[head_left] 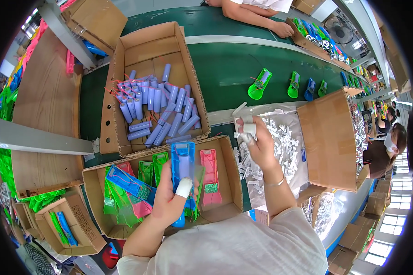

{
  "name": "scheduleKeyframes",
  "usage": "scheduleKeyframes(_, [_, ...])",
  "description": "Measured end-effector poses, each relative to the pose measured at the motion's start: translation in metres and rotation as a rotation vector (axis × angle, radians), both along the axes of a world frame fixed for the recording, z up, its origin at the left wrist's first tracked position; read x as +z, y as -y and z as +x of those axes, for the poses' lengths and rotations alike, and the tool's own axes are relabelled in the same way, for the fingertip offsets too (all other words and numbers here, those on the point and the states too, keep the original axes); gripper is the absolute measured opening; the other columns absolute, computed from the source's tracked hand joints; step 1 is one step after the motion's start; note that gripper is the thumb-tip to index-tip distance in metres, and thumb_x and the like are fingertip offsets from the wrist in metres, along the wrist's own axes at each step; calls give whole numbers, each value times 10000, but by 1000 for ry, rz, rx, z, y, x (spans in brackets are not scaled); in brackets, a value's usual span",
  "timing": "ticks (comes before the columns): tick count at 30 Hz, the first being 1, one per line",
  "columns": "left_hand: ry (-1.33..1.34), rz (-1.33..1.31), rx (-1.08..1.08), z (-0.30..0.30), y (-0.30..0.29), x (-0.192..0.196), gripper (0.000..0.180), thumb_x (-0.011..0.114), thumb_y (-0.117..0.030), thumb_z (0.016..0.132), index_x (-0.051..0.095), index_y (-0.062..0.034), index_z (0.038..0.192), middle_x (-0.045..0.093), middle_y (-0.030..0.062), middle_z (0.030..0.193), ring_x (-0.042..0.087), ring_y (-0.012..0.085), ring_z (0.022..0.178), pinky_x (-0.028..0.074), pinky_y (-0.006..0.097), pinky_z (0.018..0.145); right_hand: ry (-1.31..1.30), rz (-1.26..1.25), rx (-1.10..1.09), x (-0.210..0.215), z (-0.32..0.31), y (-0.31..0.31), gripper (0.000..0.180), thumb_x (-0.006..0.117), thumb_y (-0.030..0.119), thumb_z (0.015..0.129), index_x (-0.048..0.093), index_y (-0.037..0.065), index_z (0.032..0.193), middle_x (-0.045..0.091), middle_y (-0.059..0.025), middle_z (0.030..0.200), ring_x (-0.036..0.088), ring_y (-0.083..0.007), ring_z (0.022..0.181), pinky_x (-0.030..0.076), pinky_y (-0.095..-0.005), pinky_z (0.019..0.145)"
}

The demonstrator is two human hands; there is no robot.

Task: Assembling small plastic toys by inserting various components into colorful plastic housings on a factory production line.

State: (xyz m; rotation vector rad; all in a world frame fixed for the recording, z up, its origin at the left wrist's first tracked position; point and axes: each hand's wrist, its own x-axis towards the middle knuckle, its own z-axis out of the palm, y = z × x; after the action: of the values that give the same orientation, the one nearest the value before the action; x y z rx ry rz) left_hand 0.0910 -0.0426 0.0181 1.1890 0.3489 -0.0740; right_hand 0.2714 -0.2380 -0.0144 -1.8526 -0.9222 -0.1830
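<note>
Seen from above, largest thing first, the bench reads as follows:

Conveyor belt [225, 68]: green, running across the upper middle of the frame, with green and blue plastic shells spaced along it toward the upper right.

Battery box [142, 50]: open cardboard carton at upper centre, holding loose pale blue cylindrical cells [156, 110] with thin red leads.

Shell box [94, 183]: lower carton at lower centre-left, with green, pink and blue housings lying flat in it.

Plastic sheet [284, 133]: right of centre, heaped with small white parts [280, 146].

Left hand [172, 201]: at lower centre, closed around a blue housing [182, 160] held upright over the shell box, taped thumb pressed on its face.

Right hand [257, 142]: raised over the sheet, fingers pinched narrow on one or two small white pieces, wrist bent back.

Another person's hand [282, 30]: resting by a carton at the top of the frame.

Risk: the pinch on the white pieces looks light, so one could slip back into the heap; the housing is gripped low, so it could tilt and snag the red leads.
</note>
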Motion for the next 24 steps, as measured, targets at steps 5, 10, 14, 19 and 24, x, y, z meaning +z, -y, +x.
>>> scheduleKeyframes(5, [55, 14, -58, 0, 6, 6, 397, 426, -69, 939, 280, -92, 1307, 552, 102, 926, 566, 147, 751, 500, 300, 627, -220, 99, 145, 12, -46, -22, 193, 580, -27, 841, 564, 35, 1022, 593, -116, 971, 603, -212, 884, 478, -298, 785])
scheduleKeyframes(10, [56, 47, -82, -3, 8, 4, 496, 445, -36, 917, 240, -85, 1365, 548, 84, 937, 556, 126, 752, 486, 283, 641, -43, -70, 168, 34, -60, -47, 419, 594, -66, 765, 560, 63, 1163, 559, -111, 892, 566, -254, 778, 457, -318, 661])
scheduleKeyframes(14, [-22, -71, -75, -1, 8, 7, 484, 442, -66, 930, 225, -74, 1363, 543, 76, 939, 553, 118, 755, 482, 278, 649, 132, -209, 108, 30, -66, -43, 379, 555, -77, 783, 529, 24, 1147, 582, -129, 881, 581, -261, 779, 473, -328, 662])
scheduleKeyframes(19, [14, 59, -107, -1, 14, 2, 468, 462, -67, 925, 264, -58, 1349, 517, 60, 941, 534, 109, 751, 468, 271, 650, -285, 131, -75, 36, -75, -52, 229, 504, -38, 887, 432, -42, 1105, 646, -151, 928, 640, -185, 859, 495, -287, 790])
scheduleKeyframes(24, [47, 258, -42, 2, 18, 5, 468, 489, -58, 910, 300, -33, 1337, 503, 60, 945, 528, 118, 758, 462, 277, 663, -38, 54, -114, 31, -74, -57, 189, 549, -52, 868, 520, -35, 1054, 609, -114, 948, 595, -135, 870, 493, -232, 736])
